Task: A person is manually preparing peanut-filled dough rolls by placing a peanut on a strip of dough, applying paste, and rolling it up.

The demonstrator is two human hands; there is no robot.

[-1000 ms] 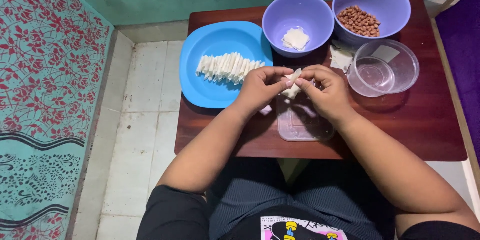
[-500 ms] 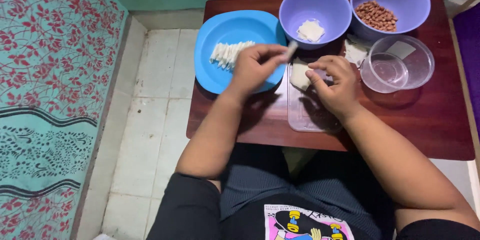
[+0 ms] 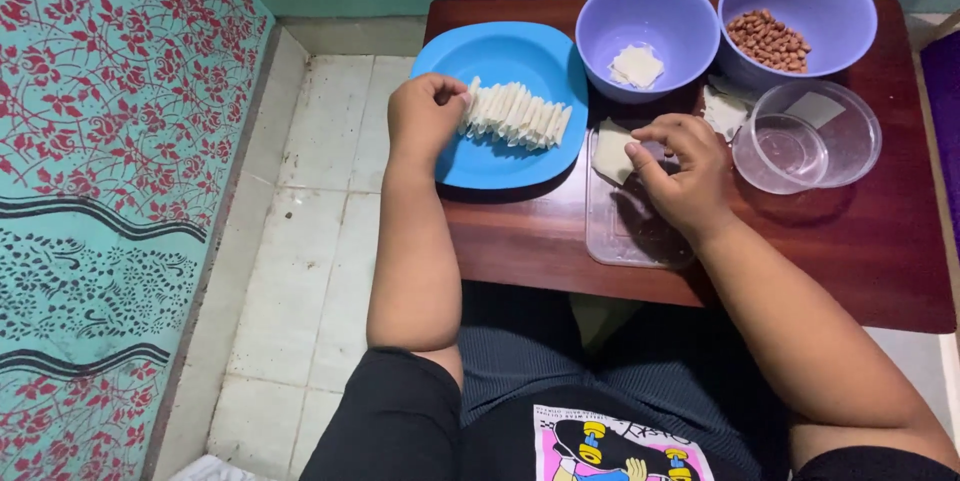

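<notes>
The left hand [image 3: 425,116] sat at the left end of a row of small white rolls [image 3: 515,113] on the blue plate [image 3: 500,166], its fingers [image 3: 452,93] pinched on the endmost roll, which stood tipped against its neighbours. The row ran from the hand toward the right and slightly nearer the person, each roll's long axis lying across that line. The right hand [image 3: 680,171] was well apart from the row, over a clear plastic tray [image 3: 630,241] on the dark red tabletop [image 3: 860,241], thumb and forefinger pinching a pale square sheet [image 3: 610,153] by its right edge (the other fingers curled loosely, not gripping anything that could be seen). The sheet lay flat, thin and limp, off-white like the rolls. Beyond it stood a purple bowl [image 3: 600,21] holding more such squares, a second purple bowl [image 3: 850,1] of brown nuts, and two clear round containers [image 3: 845,156].
</notes>
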